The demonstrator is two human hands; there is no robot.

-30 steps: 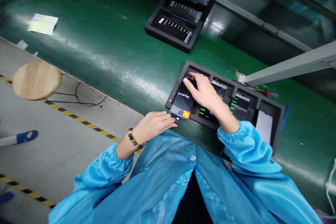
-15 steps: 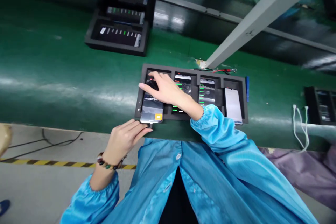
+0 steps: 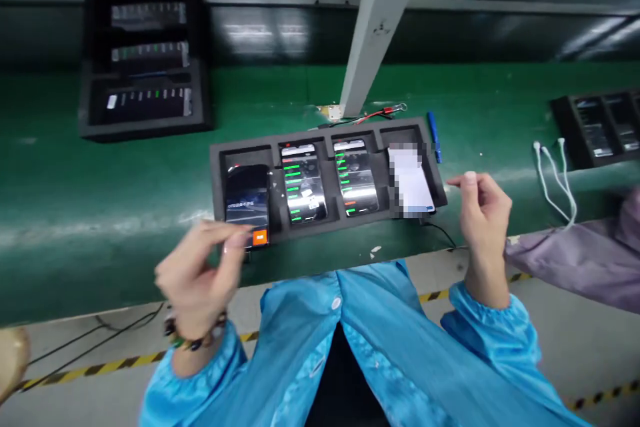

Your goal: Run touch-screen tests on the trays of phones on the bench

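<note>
Green bench top (image 3: 100,213) runs across the view, with floor below it; clock positions are taken from the middle of the near black tray (image 3: 217,173). At 8 o'clock, the left hand (image 3: 203,273) overlaps the lower corner of the leftmost phone (image 3: 247,197). Its thumb and forefinger tips nearly meet, but blur keeps me from telling whether they pinch anything or touch the screen.

Just past 3 o'clock, the right hand (image 3: 483,213) is off the tray's end, its fingers curled and its thumb laid over the forefinger, nothing visible in the grasp.

That leftmost phone lies in the tray's 9 o'clock end compartment, dark-screened with an orange button. Two phones with green bars, the second phone (image 3: 305,183) and the third phone (image 3: 356,177), fill the middle compartments; a pale-screened phone (image 3: 413,183) lies at 3.

Farther out, a blue tool (image 3: 434,137) is near 2, a red clip (image 3: 393,109) between 1 and 2, and a larger black tray (image 3: 150,132) at 10. White cables (image 3: 555,173) lie at 3.
</note>
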